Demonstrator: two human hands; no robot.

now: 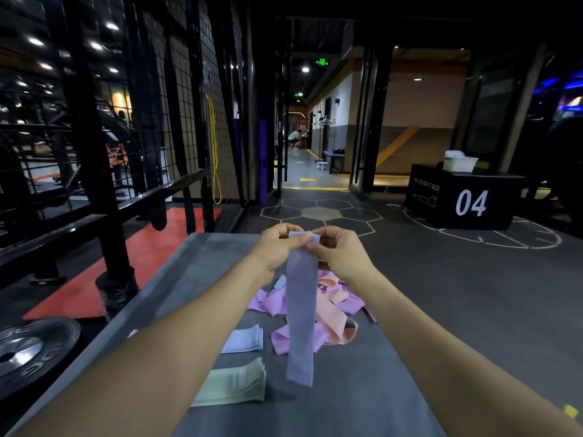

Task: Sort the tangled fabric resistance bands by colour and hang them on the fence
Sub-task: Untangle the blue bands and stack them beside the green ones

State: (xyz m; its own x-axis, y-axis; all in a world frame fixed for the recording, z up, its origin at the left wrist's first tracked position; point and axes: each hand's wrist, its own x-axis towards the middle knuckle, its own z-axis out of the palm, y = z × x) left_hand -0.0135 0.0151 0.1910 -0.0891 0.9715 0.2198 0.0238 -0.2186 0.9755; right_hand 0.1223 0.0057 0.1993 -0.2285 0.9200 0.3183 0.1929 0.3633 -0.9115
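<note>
A lavender-blue band [301, 316] hangs straight down, pinched at its top edge by my left hand [277, 247] and my right hand [339, 253] side by side. Below it, on the grey surface [362, 389], lies a tangled heap of pink bands [274, 302] and peach bands [334, 313]. Closer to me sit a flat stack of pale blue bands [244, 339] and a flat stack of light green bands [235, 386]. The black wire-mesh fence [176, 99] stands to the left, with a yellow rope band [214, 152] hanging on it.
A black rack post [94, 171] and a weight plate [28, 351] stand at the left beside a red mat [126, 257]. A black plyo box marked 04 [467, 201] with a white basket [460, 161] is at the right. A person crouches far down the corridor [295, 138].
</note>
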